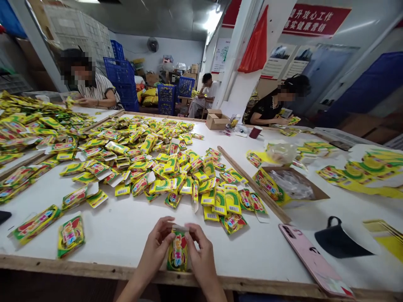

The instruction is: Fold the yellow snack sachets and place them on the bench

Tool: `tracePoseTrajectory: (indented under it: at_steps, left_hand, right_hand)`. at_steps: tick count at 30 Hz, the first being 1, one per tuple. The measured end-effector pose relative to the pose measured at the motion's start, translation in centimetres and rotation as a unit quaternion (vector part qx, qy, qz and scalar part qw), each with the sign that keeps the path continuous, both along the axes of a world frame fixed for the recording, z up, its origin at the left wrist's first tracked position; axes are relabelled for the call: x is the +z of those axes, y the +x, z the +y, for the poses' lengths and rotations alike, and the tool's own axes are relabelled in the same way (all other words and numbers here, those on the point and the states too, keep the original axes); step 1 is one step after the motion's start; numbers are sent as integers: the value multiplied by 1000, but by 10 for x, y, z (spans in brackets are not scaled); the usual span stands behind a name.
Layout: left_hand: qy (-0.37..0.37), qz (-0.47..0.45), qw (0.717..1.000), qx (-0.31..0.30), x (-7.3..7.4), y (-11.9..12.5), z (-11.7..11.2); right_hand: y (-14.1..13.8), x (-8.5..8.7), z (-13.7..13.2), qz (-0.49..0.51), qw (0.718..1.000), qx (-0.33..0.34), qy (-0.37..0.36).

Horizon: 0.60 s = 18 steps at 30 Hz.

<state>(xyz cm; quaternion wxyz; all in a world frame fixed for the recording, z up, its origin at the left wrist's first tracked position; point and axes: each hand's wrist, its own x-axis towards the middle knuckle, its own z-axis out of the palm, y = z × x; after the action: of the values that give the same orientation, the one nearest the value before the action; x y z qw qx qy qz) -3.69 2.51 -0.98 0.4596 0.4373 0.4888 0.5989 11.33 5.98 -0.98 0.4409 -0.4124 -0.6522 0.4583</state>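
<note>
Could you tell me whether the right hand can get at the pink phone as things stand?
Probably yes: bare table lies between the right hand and the pink phone, though that hand is busy holding a packet.

The one view comes from a camera worn on the person's head, at the near long edge of the white table (126,235), and it faces forward and down across the tabletop. It is closest to the left hand (155,247) and right hand (201,253), which come in at bottom centre with a packet (178,252) pinched between them. The wide lens bows the table's wooden edge and puts the heap of packets (141,155) at mid-distance. A seated person (267,109) across the table and the back wall (176,50) look small and far.
</note>
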Motion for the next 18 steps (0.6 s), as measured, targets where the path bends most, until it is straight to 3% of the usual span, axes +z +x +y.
tracePoseTrajectory:
  at_steps: [6, 18]
  left_hand:
    - [26, 115, 993, 3, 7, 1, -3]
    - [-9, 154, 987, 35, 18, 4, -2]
  right_hand:
    - [0, 9, 3, -14, 996, 6, 93]
    - [-10, 21, 2, -62, 997, -19, 38]
